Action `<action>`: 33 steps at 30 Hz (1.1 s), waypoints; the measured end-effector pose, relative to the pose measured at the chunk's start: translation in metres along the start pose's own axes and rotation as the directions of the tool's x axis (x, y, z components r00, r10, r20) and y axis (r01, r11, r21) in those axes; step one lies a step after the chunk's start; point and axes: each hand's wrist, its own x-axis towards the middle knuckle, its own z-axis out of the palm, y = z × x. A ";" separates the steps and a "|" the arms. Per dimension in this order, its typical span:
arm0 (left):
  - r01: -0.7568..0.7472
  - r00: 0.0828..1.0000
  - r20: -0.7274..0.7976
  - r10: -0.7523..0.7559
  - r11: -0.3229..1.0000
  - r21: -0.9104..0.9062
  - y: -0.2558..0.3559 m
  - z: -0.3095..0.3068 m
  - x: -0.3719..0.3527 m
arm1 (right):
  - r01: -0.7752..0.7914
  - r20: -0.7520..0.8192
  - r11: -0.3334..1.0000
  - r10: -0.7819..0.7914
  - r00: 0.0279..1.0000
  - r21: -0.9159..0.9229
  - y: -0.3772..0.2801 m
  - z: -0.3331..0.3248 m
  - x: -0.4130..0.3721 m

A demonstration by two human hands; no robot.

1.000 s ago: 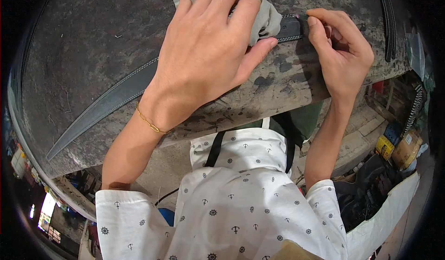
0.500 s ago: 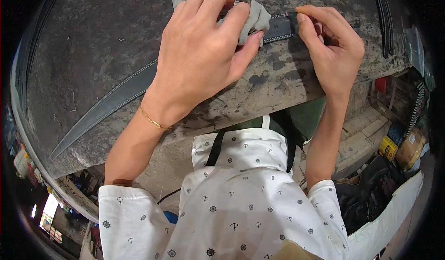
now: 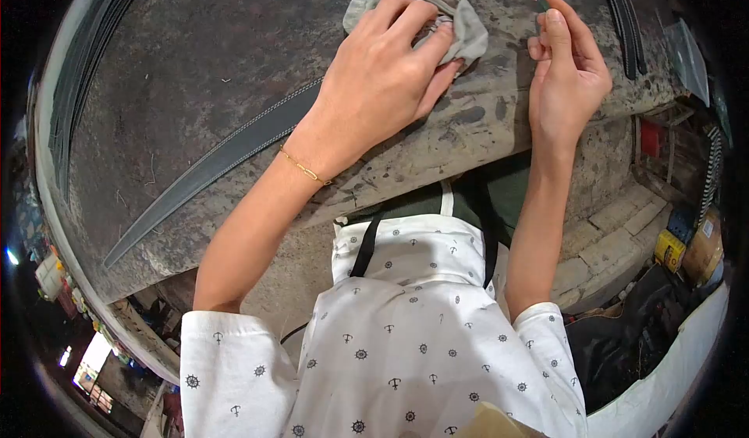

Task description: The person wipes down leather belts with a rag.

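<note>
A grey cloth (image 3: 468,36) is bunched under the curled fingers of my left hand (image 3: 382,79), which presses it down on the worn dark work surface (image 3: 195,56). From beneath my left wrist a dark strap with pale edge stitching (image 3: 234,148) runs down to a pointed tip at the left. Its other end is hidden by the hand and cloth. To the right, my right hand (image 3: 569,63) is raised, thumb and index finger pinching a small dark thing (image 3: 541,3) with a pinkish tip, apart from the cloth.
More stitched dark straps lie at the upper right (image 3: 624,28) and in a bundle along the left edge (image 3: 86,71). A clear plastic bag (image 3: 686,63) hangs at the right. Below it are a yellow box (image 3: 669,249), a brown tape roll (image 3: 704,243) and a black bag (image 3: 616,352).
My right hand has come away from the strap's right end with its fingers pinched. My left hand and the cloth have shifted right, covering that end. The view has shifted slightly.
</note>
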 end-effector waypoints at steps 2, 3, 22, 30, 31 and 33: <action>-0.014 1.000 0.021 0.013 1.000 0.024 -0.001 -0.002 0.004 | 0.046 0.014 0.999 -0.046 0.999 -0.010 0.000 0.003 0.004; -0.026 1.000 0.016 0.026 0.999 0.029 -0.002 -0.003 0.005 | 0.058 0.010 0.998 -0.058 0.998 -0.005 -0.002 0.003 0.002; 0.056 0.994 0.085 -0.072 0.982 0.178 0.011 -0.003 0.012 | -0.083 0.025 0.992 0.086 0.996 -0.099 -0.059 -0.065 -0.024; 0.057 0.993 0.088 -0.075 0.981 0.186 0.012 -0.002 0.010 | 0.424 0.176 0.681 -0.404 0.898 -0.598 -0.050 -0.121 -0.034; 0.085 0.994 0.056 -0.097 0.978 0.190 0.010 -0.001 0.008 | 0.422 0.166 0.684 -0.408 0.898 -0.595 -0.046 -0.123 -0.037; 0.107 0.993 0.024 -0.115 0.974 0.202 0.006 0.000 0.004 | 0.537 0.198 0.549 -0.557 0.807 -0.641 -0.040 -0.125 -0.042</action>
